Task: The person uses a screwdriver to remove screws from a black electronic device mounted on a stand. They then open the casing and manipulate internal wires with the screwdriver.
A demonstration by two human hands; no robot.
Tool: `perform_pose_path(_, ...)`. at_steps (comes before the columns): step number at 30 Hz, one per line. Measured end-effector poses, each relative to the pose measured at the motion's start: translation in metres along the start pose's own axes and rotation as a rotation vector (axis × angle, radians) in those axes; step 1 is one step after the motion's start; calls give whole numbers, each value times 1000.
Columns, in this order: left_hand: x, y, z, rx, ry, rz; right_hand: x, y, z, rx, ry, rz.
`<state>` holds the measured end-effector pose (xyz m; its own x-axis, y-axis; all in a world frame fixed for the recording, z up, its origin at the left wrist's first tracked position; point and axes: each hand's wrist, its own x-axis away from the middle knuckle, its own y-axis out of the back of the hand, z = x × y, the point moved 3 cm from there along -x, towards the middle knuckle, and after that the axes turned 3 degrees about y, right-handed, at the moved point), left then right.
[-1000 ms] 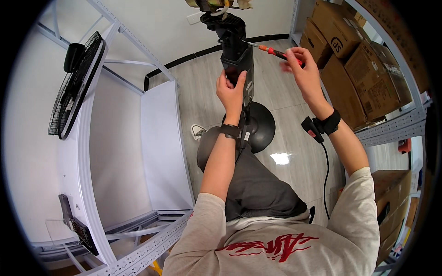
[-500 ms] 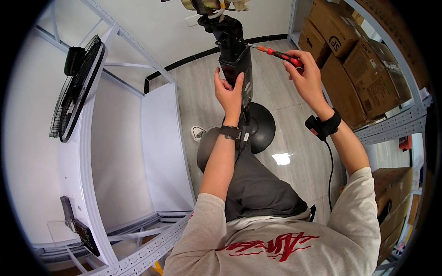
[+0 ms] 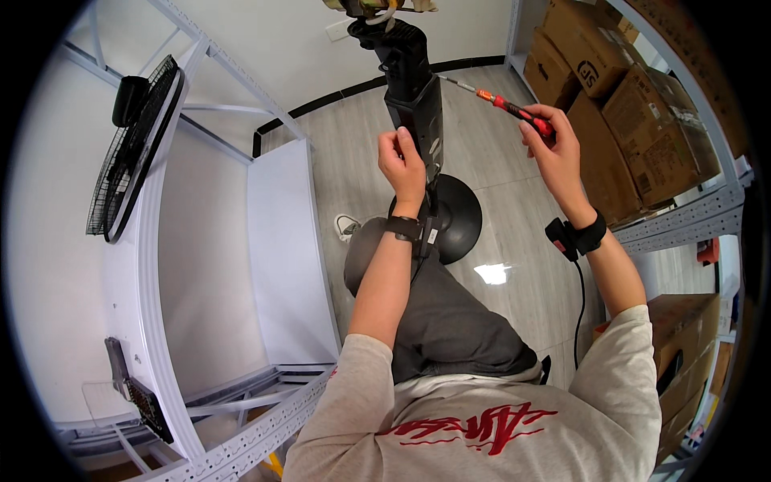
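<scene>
A black pedestal fan's upright column [image 3: 408,68] stands ahead of me, its round base [image 3: 462,221] on the floor. At the top edge of the view, the uncovered motor [image 3: 371,6] is partly cut off. My right hand [image 3: 560,149] is closed around the red and black handle of a screwdriver [image 3: 499,101]. Its shaft points left, with the tip at the column's right edge; whether they touch I cannot tell. My left hand [image 3: 403,170] is before the lower column, fingers curled in with the thumb against them. What it holds, if anything, is hidden.
On the left, a white shelf [image 3: 144,265] carries a round black fan grille [image 3: 136,161] and a small dark part [image 3: 144,406]. Cardboard boxes [image 3: 650,136] fill the metal rack on the right. A black cable [image 3: 581,305] hangs from my right wrist strap.
My right hand and the screwdriver have moved right and slightly down, the tip drawing back from the column. My left hand's spread thumb and fingers have closed together.
</scene>
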<state>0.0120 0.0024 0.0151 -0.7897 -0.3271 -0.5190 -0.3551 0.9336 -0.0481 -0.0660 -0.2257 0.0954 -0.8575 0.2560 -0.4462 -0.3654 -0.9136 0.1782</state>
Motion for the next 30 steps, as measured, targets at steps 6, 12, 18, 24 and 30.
perform_pose_path(6, 8, 2, 10, 157, 105, 147, 37, -15, -1, -35, 0, 175)
perform_pose_path(12, 7, 1, 2, 130, 184, 188, 49, -37, -15, -17, -74, 221)
perform_pose_path(18, 2, 3, 15, 250, 344, 92, 49, -48, -28, -32, -129, 203)
perform_pose_path(24, -6, 13, 34, 384, 494, -72, 54, -42, -49, 4, -149, 129)
perform_pose_path(30, -6, 9, 59, 257, 484, -136, 53, -43, -46, 57, -156, 94)
